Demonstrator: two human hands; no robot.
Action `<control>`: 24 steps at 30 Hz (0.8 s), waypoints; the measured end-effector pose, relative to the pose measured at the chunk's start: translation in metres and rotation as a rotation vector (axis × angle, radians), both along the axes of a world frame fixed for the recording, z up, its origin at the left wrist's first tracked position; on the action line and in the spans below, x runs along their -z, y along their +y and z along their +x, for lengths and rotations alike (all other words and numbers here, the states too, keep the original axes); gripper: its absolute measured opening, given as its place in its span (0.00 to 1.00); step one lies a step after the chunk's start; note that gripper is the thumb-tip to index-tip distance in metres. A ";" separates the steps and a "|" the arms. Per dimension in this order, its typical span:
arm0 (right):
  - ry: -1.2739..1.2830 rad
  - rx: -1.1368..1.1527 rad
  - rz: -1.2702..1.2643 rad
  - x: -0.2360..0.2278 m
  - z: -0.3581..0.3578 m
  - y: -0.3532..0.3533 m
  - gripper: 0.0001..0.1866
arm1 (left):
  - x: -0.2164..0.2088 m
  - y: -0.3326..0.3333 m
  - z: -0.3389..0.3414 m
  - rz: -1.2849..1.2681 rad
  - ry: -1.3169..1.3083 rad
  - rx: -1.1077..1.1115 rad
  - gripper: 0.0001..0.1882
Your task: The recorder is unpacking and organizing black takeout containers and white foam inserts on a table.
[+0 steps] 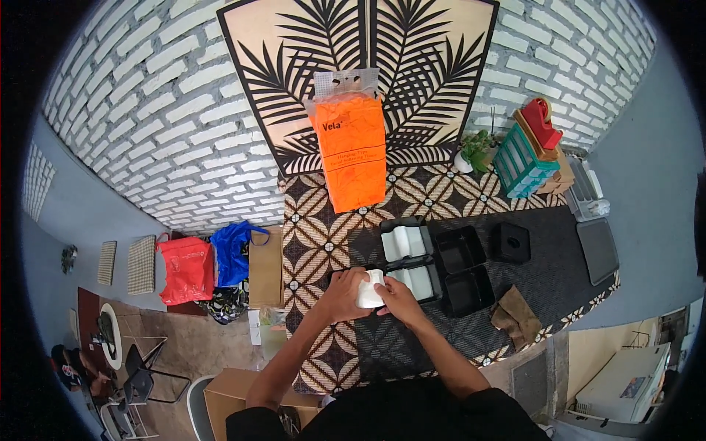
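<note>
Both my hands are closed around a white folded bundle, which looks like tissue (370,289), over the table's near middle. My left hand (342,295) wraps its left side, and my right hand (398,298) pinches its right edge. Just beyond and to the right stand open black boxes (435,273), two of them with white folded stacks (406,242) inside. A bit of black shows behind my fingers; what it belongs to is hidden.
An orange tissue pack (353,151) stands at the back against a leaf-patterned screen (434,66). To the right are an empty black divided tray (462,250), a black box with a hole (510,242), a brown cloth (516,316) and a teal drawer unit (522,165).
</note>
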State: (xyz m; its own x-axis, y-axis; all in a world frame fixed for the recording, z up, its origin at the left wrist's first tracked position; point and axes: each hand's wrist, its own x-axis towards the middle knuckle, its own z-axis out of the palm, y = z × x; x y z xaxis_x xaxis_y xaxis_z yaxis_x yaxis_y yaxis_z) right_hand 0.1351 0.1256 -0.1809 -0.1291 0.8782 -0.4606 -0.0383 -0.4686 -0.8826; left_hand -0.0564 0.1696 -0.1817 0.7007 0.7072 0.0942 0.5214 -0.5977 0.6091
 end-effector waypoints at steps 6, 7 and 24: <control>-0.302 -0.045 0.124 -0.012 -0.005 -0.011 0.26 | -0.009 -0.004 -0.001 0.071 0.110 -0.035 0.43; -0.287 0.015 0.127 -0.012 -0.006 -0.010 0.24 | -0.008 -0.004 -0.002 0.070 0.070 -0.030 0.43; -0.467 0.101 0.304 0.019 -0.006 -0.011 0.17 | -0.003 0.017 0.014 -0.231 -0.069 -0.278 0.25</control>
State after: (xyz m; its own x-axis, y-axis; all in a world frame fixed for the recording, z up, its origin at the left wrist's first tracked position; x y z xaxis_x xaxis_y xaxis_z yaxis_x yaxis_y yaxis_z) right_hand 0.1287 0.1149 -0.1996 0.1193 0.9776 -0.1736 0.3570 -0.2054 -0.9112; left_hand -0.0420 0.1863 -0.1784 0.4759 0.8781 -0.0500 0.5975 -0.2810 0.7511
